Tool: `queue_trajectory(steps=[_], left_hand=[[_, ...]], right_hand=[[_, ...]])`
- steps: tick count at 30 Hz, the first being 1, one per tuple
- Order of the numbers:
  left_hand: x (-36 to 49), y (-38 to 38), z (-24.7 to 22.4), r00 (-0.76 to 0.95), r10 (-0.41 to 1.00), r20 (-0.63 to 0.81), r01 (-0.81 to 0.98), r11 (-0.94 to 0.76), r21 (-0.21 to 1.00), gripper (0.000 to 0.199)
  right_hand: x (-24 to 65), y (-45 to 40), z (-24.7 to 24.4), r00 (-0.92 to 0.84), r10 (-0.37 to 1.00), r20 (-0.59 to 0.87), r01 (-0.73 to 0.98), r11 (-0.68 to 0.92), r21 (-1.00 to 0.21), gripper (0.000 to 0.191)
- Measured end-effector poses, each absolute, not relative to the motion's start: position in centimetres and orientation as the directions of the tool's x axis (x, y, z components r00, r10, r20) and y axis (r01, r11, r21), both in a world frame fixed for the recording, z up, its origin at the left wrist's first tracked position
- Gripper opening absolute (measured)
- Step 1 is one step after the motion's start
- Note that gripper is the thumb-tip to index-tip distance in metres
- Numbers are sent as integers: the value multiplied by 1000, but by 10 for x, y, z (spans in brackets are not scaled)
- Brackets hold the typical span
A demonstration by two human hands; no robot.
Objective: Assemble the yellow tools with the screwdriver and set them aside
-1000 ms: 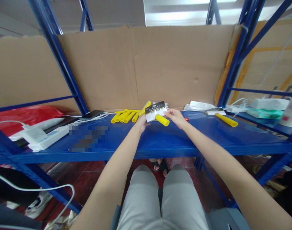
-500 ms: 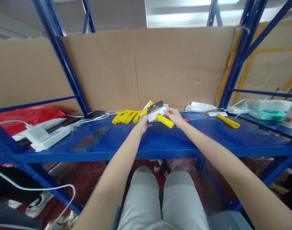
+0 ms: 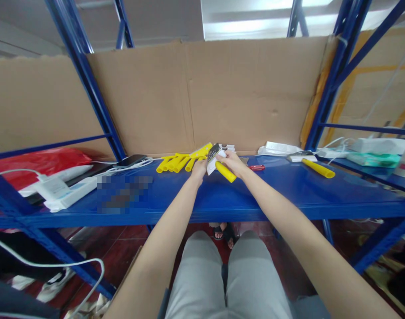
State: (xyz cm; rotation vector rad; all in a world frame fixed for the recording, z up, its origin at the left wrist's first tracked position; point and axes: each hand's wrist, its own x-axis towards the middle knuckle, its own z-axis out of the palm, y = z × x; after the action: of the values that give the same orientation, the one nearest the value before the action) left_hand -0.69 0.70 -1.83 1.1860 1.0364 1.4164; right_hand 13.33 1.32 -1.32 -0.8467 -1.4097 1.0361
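Observation:
Between my two hands is a scraper with a yellow tubular handle (image 3: 226, 172), pointing toward me and to the right. A black and white card (image 3: 213, 156) covers its blade end. My left hand (image 3: 198, 170) grips the card's left edge, and my right hand (image 3: 233, 162) has its fingers closed on the right side, just above the handle. Left of my hands lie several yellow handles (image 3: 175, 162) in a row on the blue shelf. Another scraper with a yellow handle (image 3: 318, 168) and pale flat blade rests to the right.
Behind the blue shelf (image 3: 235, 199) stands a cardboard panel (image 3: 242, 93). A red-handled tool (image 3: 256, 168) lies right of my hands. A white power strip (image 3: 72, 190) with cables and a red bag (image 3: 39, 164) occupy the left. Blue posts (image 3: 89, 88) frame both sides.
The card and scraper have turned more upright, and the handle has swung slightly left and down. My right hand has moved a little left, uncovering more of the red-handled tool.

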Motion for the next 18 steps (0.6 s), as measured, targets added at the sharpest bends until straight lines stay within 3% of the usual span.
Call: queue_trajectory(steps=[7, 13, 18], left_hand=[[-6, 12, -23, -26, 978, 208, -61, -209, 976, 11], [-8, 16, -20, -10, 990, 142, -245, -140, 959, 21], [-7, 12, -14, -42, 996, 76, -362, -86, 928, 12]], right_hand=[[133, 8, -22, 5, 942, 335, -119, 333, -935, 32], [128, 11, -27, 34, 920, 391, -97, 393, -914, 39], [126, 8, -24, 61, 910, 411, -52, 414, -909, 36]])
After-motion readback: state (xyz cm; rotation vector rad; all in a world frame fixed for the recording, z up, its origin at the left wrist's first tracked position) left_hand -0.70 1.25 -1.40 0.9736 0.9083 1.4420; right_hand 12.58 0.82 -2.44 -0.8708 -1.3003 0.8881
